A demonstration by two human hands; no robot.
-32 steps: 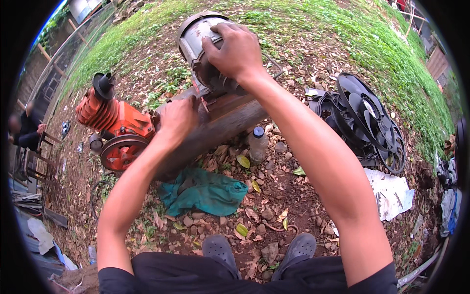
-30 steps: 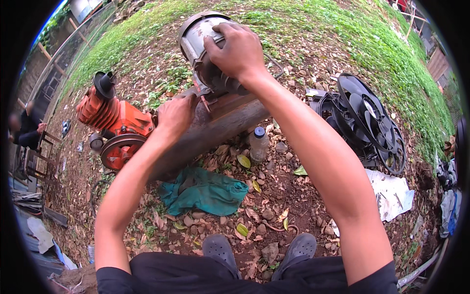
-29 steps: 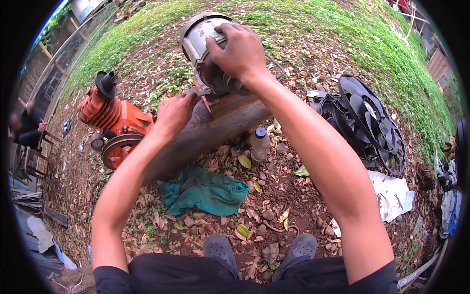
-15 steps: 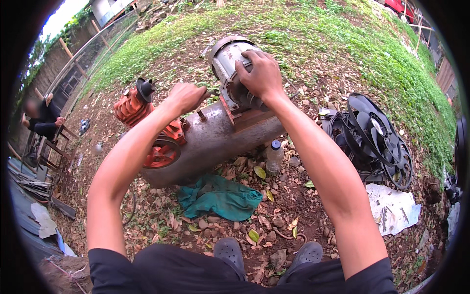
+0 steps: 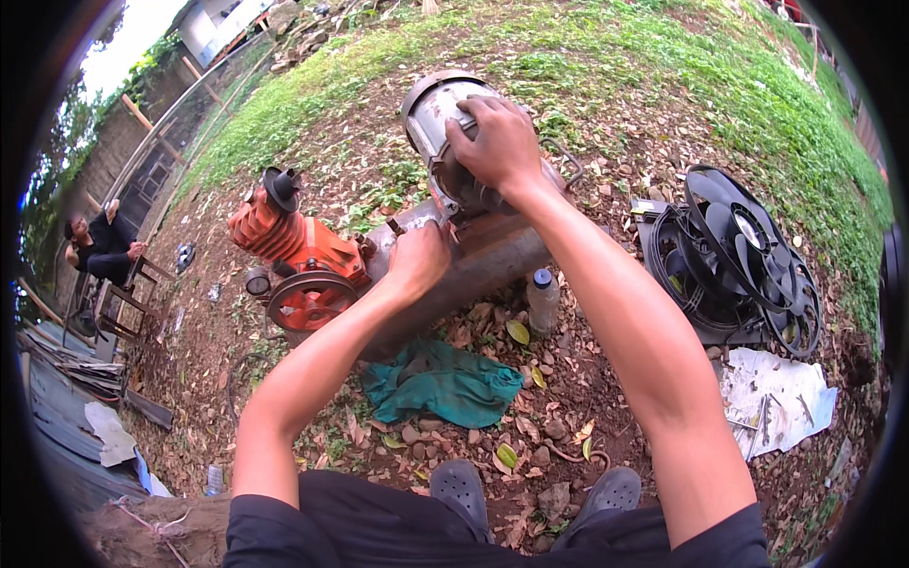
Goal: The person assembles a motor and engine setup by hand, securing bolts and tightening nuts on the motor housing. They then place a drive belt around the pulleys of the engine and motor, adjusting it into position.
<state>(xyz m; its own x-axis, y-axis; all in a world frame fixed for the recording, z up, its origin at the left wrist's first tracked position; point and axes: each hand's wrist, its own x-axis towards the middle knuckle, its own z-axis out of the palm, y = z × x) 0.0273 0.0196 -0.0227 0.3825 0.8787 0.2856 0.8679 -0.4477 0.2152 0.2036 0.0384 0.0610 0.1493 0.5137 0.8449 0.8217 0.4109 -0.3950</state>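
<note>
A grey electric motor (image 5: 437,112) with worn paint sits on a rusty bracket on top of a bare metal air tank (image 5: 417,308). My right hand (image 5: 497,147) grips the motor's upper side, fingers curved over its casing. Beside the motor's base my left hand (image 5: 421,254) is closed in a fist just above the tank. A thin piece seems to stick up from it, but I cannot make out what it holds. Left of that hand, an orange compressor pump (image 5: 284,237) with a pulley wheel (image 5: 312,301) is mounted on the tank.
A green cloth (image 5: 443,383) and a capped clear bottle (image 5: 543,301) are on the leafy ground near the tank. To the right stand black radiator fans (image 5: 743,246), with small tools on a white sheet (image 5: 781,398). A person (image 5: 102,248) sits at the far left.
My left hand has moved right and down, from above the tank to beside the motor's base. My right hand stays on the motor. The view has shifted slightly.
</note>
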